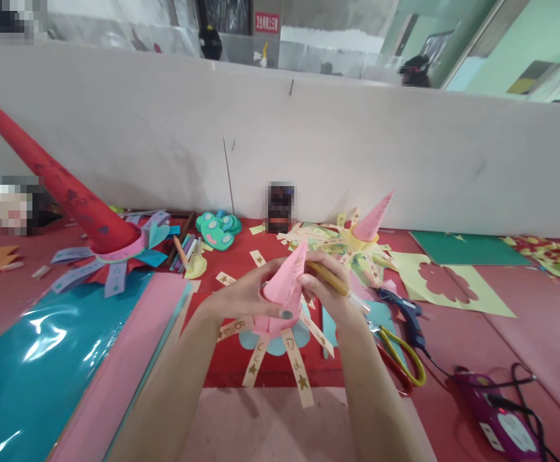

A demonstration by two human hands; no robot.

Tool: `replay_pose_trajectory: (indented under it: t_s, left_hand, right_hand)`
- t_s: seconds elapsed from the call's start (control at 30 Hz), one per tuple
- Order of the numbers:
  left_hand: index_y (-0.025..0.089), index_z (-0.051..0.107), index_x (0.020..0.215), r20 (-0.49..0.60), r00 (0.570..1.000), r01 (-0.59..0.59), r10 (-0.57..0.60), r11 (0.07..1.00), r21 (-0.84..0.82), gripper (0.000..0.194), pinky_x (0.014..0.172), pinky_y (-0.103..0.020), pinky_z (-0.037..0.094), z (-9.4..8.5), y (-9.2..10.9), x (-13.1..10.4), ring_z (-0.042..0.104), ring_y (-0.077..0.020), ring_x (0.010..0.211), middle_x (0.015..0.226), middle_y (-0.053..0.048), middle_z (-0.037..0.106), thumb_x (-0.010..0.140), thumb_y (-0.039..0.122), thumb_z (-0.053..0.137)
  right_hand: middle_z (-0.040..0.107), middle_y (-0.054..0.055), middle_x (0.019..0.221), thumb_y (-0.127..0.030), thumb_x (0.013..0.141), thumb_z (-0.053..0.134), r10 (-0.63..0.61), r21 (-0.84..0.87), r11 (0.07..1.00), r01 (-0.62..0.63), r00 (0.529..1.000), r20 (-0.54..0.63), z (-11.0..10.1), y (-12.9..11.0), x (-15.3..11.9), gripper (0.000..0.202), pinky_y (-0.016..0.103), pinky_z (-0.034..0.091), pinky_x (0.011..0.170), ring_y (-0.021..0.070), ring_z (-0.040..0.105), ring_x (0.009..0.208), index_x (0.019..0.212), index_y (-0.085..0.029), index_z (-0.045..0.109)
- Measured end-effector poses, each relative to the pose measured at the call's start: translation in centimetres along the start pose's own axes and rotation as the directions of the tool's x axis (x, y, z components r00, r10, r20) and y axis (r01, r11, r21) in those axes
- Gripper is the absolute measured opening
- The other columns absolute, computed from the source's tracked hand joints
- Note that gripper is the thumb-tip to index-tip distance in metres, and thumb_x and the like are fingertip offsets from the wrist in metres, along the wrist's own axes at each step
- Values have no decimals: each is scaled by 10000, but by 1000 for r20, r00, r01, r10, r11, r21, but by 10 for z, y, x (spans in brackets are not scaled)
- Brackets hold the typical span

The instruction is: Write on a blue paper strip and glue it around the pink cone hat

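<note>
The left hand [246,295] grasps the pink cone [284,282] from its left side, fingers curled round it. The right hand [330,289] grips a marker [328,277] and touches the cone's other side. The cone stands between the hands, with lettered strips [296,366] fanning out below it. Right of the right hand lie scissors [399,353] and a glue gun [407,314]; well left of the left hand leans a red cone [72,192].

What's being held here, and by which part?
Left hand: pink paper cone, around its lower side. Right hand: gold-brown pen, by its barrel.
</note>
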State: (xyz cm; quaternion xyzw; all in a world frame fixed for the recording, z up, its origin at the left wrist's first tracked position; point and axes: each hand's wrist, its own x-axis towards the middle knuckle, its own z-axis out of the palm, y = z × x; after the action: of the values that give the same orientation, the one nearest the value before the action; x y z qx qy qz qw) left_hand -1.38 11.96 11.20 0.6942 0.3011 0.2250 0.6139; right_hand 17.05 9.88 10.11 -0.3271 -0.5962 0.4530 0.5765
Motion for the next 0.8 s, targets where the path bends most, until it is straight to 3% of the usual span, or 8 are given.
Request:
replay_pose_trajectory:
  t_s: [0.13,0.23,0.37,0.5,0.6,0.7,0.8]
  left_hand:
    - [280,367,1341,-44,997,-67,65,995,-70,797,881,-383,475,2,-3,3,450,-292,1224,1298,-85,521,645,313,755]
    - [268,402,1318,-99,991,-92,86,994,-56,757,869,-377,481,4,-2,5,498,-283,1173,1262,-85,549,649,309,754]
    - [269,443,1280,-202,973,-115,109,993,-22,702,864,-365,484,11,4,6,530,-259,1123,1282,-68,527,649,313,748]
    - [290,461,1262,-327,936,-71,133,978,196,662,895,-389,460,21,8,10,511,-249,1132,1253,-34,539,655,278,724]
    - [288,455,1265,-414,891,7,185,908,420,685,951,-432,406,24,4,14,488,-262,1147,1201,-29,571,638,303,731]
    - [289,432,1274,-444,866,75,231,818,571,696,1022,-476,309,25,-1,19,476,-265,1158,1212,-32,562,648,379,725]
    - [275,414,1284,-439,869,112,228,774,623,696,1044,-498,258,27,-2,22,458,-282,1182,1242,-58,536,670,424,706]
  right_hand:
    - [489,-72,550,-324,746,662,7,-30,1000,-8,1000,-22,0,2,1,202,182,379,374,44,407,389,922,-233,623]
    - [486,-72,545,-340,759,648,-19,-58,998,16,999,-44,0,0,2,204,185,372,365,45,413,376,930,-234,621]
    - [501,-64,563,-372,811,579,-7,-107,994,-9,989,-149,3,-8,5,180,183,365,348,46,430,371,922,-234,614]
    - [484,-65,540,-385,859,503,13,-129,991,-46,970,-241,7,-13,6,201,184,353,344,44,423,354,901,-215,602]
    - [455,-69,521,-425,859,489,-9,-109,994,-20,965,-262,8,-13,6,242,195,337,338,46,400,348,883,-208,595]
    - [439,-69,509,-452,844,499,-52,-110,994,23,963,-265,10,-14,3,253,214,331,339,59,383,356,896,-220,588]
    - [497,-55,551,-385,797,596,-51,-206,979,-1,967,-250,10,-19,2,186,229,373,379,70,401,397,892,-226,593]
